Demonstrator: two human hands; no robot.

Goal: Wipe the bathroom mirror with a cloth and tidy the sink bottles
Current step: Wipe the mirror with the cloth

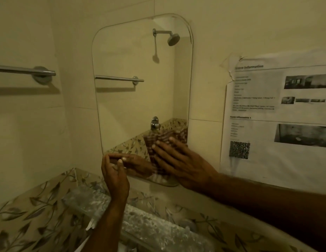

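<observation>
Right hand (178,160) flat, fingers spread, pressing a striped cloth (158,140) against the lower right part of the mirror (140,70). Left hand (114,171) loosely curled at the mirror's bottom edge, gripping nothing. Printed sheet (278,113) taped right of mirror.

Dim yellowish light, cream tiled wall (222,24), leaf-patterned tile border (31,211), steel towel bar (23,70), taped printed sheet (278,113)
</observation>
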